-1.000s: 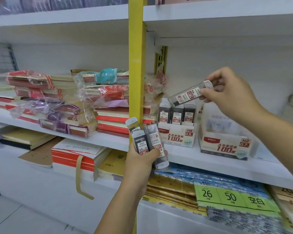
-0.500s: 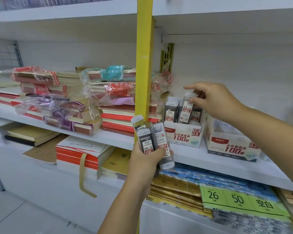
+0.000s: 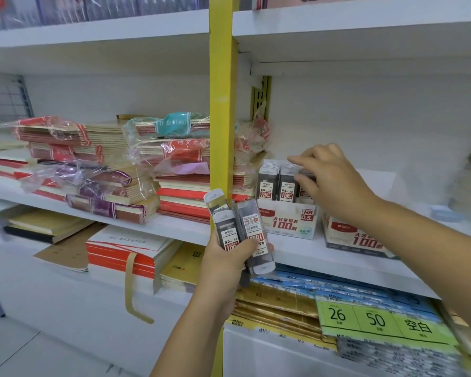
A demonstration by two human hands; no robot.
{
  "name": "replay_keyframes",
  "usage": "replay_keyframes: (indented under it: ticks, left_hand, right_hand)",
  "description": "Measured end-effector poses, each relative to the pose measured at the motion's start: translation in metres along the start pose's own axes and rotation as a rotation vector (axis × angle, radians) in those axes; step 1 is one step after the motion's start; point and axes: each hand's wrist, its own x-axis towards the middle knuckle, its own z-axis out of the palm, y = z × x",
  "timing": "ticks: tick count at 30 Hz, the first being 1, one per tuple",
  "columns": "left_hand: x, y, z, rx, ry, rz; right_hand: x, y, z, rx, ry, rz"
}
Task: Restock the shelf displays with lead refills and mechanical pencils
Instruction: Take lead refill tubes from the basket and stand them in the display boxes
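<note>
In the head view, the left hand (image 3: 223,265) is wrapped around a bundle of lead cases (image 3: 252,235), thumb across their fronts, holding them upright just in front of the shelf (image 3: 297,253) edge. They look like small, hard plastic cases, so they should be light and stiff. Their sides are smooth, and several held together could slide against each other. A case is best taken by its two flat faces near the top cap, leaving the bottom end free to drop into a slot. The leads inside are probably brittle, so a fall would be unwelcome.

Each case is a slim clear rectangle, dark inside, with a white cap and a label printed in red and black reading 0.5 and HB. One in the bundle is turned upside down.

The right hand (image 3: 332,183) reaches over the display box (image 3: 288,221) on the shelf, fingers bent down and thumb against the front of the end case (image 3: 305,190) in the rightmost column. It appears to be pinching that case's top, though blur makes this uncertain. Two full rows of standing cases (image 3: 276,183) fill the box's other columns. A second box (image 3: 351,238) sits just beside it.
</note>
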Motion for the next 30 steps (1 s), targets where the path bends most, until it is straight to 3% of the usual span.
replay_keyframes:
  ticks: [2, 4, 8, 11, 21, 25, 30]
  left_hand:
    - [-0.002, 0.0, 0.001, -0.022, -0.021, -0.008]
    - [-0.004, 0.0, 0.002, -0.042, -0.039, -0.012]
    - [-0.01, -0.003, 0.008, -0.016, -0.051, -0.007]
    - [-0.013, -0.005, 0.012, -0.007, -0.058, -0.017]
    - [-0.006, 0.005, -0.001, -0.041, -0.107, 0.067]
    - [-0.004, 0.005, -0.003, -0.039, -0.087, 0.032]
    - [-0.005, 0.006, -0.004, -0.126, -0.165, -0.008]
  right_hand:
    - [-0.024, -0.015, -0.006, 0.186, 0.054, 0.005]
    - [-0.056, -0.032, -0.005, 0.416, 0.003, 0.071]
    - [-0.105, -0.056, 0.014, 0.823, -0.277, 0.377]
    - [-0.115, -0.062, 0.023, 0.997, -0.259, 0.53]
    - [-0.109, -0.042, 0.006, 1.066, -0.295, 0.592]
    - [-0.103, -0.035, -0.006, 0.867, -0.294, 0.517]
    - [-0.068, -0.025, -0.029, 0.755, -0.049, 0.378]
